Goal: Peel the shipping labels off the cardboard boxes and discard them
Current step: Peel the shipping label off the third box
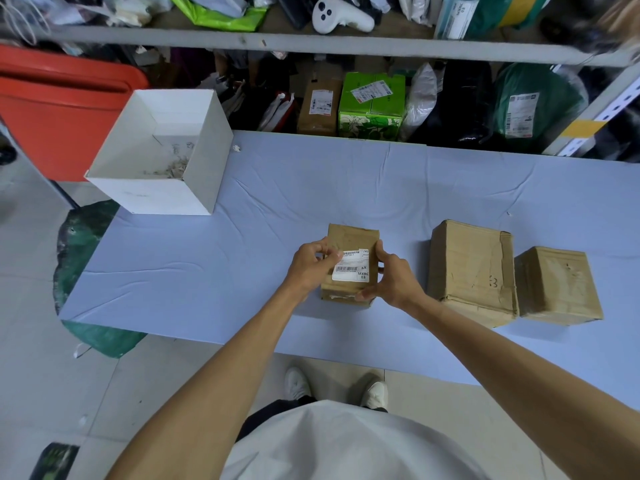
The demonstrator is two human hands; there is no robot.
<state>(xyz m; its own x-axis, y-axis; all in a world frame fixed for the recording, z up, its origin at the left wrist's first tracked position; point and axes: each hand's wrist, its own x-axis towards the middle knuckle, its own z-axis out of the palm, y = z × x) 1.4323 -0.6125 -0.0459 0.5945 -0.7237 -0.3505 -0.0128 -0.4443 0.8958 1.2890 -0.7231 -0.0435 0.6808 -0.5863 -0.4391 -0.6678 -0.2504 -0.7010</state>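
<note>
A small brown cardboard box [351,239] stands on the pale blue table [242,258] in front of me. A white shipping label [353,270] with a barcode is stuck on its top face. My left hand [311,266] rests against the box's left side, with thumb and fingertips pinching the label's upper left corner. My right hand [389,278] grips the box's right side and front edge and holds it steady. Two more brown boxes stand to the right, a larger one [472,271] and a smaller one [557,285]; no label shows on their visible faces.
An open white box [204,174] with paper scraps inside sits at the table's far left corner. Behind the table a shelf holds labelled parcels, a green carton [372,105] and bags. A red bin [59,112] and a green sack [83,271] stand to the left.
</note>
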